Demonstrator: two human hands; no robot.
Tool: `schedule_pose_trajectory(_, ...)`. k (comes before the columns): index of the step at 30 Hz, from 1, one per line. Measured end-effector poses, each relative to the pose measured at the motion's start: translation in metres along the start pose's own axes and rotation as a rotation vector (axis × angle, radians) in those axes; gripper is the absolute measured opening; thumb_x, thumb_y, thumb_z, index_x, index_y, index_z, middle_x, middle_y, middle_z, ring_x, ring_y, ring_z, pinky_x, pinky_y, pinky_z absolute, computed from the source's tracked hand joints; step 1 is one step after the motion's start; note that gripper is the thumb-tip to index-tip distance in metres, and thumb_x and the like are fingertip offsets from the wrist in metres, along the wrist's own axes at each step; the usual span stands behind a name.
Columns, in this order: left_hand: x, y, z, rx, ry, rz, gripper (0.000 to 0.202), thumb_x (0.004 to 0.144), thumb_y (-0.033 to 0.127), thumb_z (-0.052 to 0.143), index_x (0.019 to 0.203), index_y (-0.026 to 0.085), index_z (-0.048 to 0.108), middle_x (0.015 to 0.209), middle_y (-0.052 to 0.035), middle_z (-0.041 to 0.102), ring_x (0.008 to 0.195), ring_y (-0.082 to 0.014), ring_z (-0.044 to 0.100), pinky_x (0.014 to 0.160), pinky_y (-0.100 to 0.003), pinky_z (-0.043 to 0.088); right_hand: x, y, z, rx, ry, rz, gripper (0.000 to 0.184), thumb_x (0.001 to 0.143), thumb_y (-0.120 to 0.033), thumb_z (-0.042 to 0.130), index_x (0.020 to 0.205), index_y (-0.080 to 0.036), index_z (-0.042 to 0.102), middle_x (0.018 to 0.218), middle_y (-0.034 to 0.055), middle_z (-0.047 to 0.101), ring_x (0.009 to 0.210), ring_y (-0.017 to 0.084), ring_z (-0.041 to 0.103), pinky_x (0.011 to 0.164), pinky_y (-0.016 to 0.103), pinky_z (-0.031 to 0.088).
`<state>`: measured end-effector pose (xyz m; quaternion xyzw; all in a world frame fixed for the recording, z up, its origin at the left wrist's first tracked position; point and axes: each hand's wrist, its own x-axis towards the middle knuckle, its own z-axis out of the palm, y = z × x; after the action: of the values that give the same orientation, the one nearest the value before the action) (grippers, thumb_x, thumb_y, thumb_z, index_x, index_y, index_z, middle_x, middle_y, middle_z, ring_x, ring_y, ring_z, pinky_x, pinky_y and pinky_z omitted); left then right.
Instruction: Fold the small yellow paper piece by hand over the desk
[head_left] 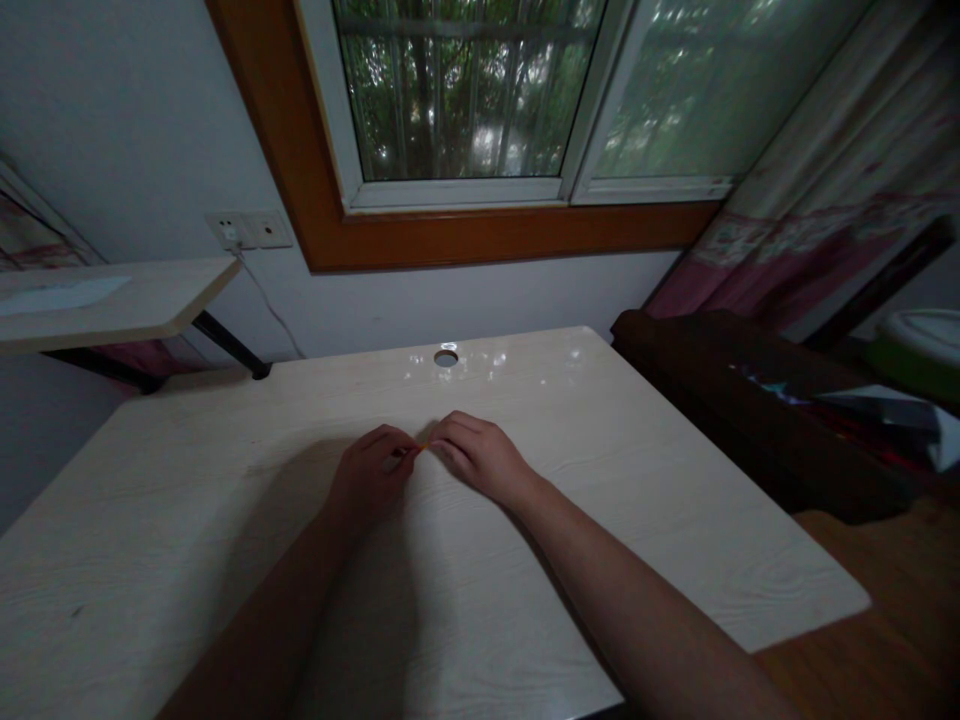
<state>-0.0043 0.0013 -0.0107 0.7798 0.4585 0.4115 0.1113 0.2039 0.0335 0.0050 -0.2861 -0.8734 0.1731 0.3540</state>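
My left hand (373,467) and my right hand (480,450) meet near the middle of a pale wood-grain desk (660,500). Between their fingertips is a tiny orange-red piece (422,447), too small and too covered for me to tell its kind. The left thumb and forefinger pinch its left end. On its other side the right fingers are closed together at the tip, low over the desktop. Most of the piece is hidden by the fingers.
A round cable hole (446,357) lies beyond my hands. At the left a raised shelf (172,300) stands on black legs. A white cord (274,310) hangs from a wall socket (247,230). Right of the desk is dark brown furniture (697,400) with items on it.
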Motion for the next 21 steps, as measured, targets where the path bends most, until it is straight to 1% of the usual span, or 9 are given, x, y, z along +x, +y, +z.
schedule_pose_trajectory(6, 0.001, -0.002, -0.001, 0.002, 0.055, 0.024, 0.006, 0.084, 0.015, 0.060, 0.086, 0.019, 0.065, 0.082, -0.0018, 0.066, 0.074, -0.0132, 0.063, 0.071, -0.025, 0.053, -0.001, 0.002, 0.001, 0.037, 0.067, 0.029, 0.017, 0.098, -0.024, 0.047, 0.099, -0.019, 0.064, 0.094, 0.0066, 0.064, 0.087, 0.016, 0.060, 0.079, 0.028, 0.048)
schedule_pose_trajectory(10, 0.001, -0.008, -0.003, -0.024, 0.096, -0.045, 0.007, 0.084, 0.015, 0.059, 0.086, 0.019, 0.064, 0.085, -0.0014, 0.065, 0.073, -0.0120, 0.062, 0.070, -0.024, 0.054, 0.000, 0.008, -0.001, 0.034, 0.172, 0.092, 0.016, 0.097, -0.024, 0.049, 0.095, -0.019, 0.064, 0.090, 0.0066, 0.064, 0.087, 0.017, 0.059, 0.079, 0.028, 0.047)
schedule_pose_trajectory(13, 0.002, -0.011, -0.005, -0.049, 0.153, -0.091, 0.006, 0.086, 0.015, 0.059, 0.086, 0.019, 0.064, 0.088, -0.0019, 0.063, 0.078, -0.0123, 0.062, 0.069, -0.024, 0.055, 0.000, 0.011, -0.002, 0.031, 0.235, 0.139, 0.014, 0.096, -0.025, 0.052, 0.093, -0.019, 0.064, 0.088, 0.0065, 0.064, 0.085, 0.017, 0.060, 0.076, 0.028, 0.047)
schedule_pose_trajectory(15, 0.002, -0.011, -0.005, -0.080, 0.180, -0.075, 0.007, 0.086, 0.017, 0.060, 0.091, 0.019, 0.064, 0.093, -0.0030, 0.062, 0.083, -0.0133, 0.062, 0.070, -0.024, 0.056, 0.000, 0.012, -0.001, 0.039, 0.245, 0.139, 0.014, 0.095, -0.025, 0.053, 0.092, -0.019, 0.065, 0.087, 0.0063, 0.065, 0.084, 0.016, 0.060, 0.074, 0.028, 0.048)
schedule_pose_trajectory(16, 0.002, -0.011, -0.004, -0.093, 0.186, -0.055, 0.010, 0.085, 0.017, 0.062, 0.095, 0.020, 0.063, 0.096, -0.0037, 0.061, 0.085, -0.0138, 0.061, 0.070, -0.025, 0.057, 0.000, 0.011, -0.001, 0.042, 0.241, 0.130, 0.014, 0.095, -0.025, 0.053, 0.093, -0.020, 0.065, 0.087, 0.0061, 0.065, 0.084, 0.016, 0.060, 0.074, 0.028, 0.048)
schedule_pose_trajectory(19, 0.002, -0.010, -0.001, -0.075, 0.158, 0.026, 0.025, 0.083, 0.020, 0.066, 0.108, 0.021, 0.061, 0.105, -0.0060, 0.060, 0.089, -0.0159, 0.061, 0.071, -0.028, 0.058, 0.000, 0.008, 0.001, 0.046, 0.218, 0.083, 0.013, 0.095, -0.026, 0.054, 0.095, -0.020, 0.066, 0.087, 0.0057, 0.066, 0.083, 0.016, 0.061, 0.073, 0.027, 0.049)
schedule_pose_trajectory(21, 0.002, -0.010, 0.001, -0.026, 0.126, 0.069, 0.027, 0.083, 0.020, 0.067, 0.110, 0.022, 0.061, 0.106, -0.0067, 0.060, 0.093, -0.0176, 0.060, 0.073, -0.030, 0.057, -0.001, 0.006, 0.003, 0.039, 0.201, 0.045, 0.013, 0.094, -0.026, 0.055, 0.096, -0.020, 0.067, 0.088, 0.0059, 0.067, 0.083, 0.015, 0.062, 0.074, 0.027, 0.050)
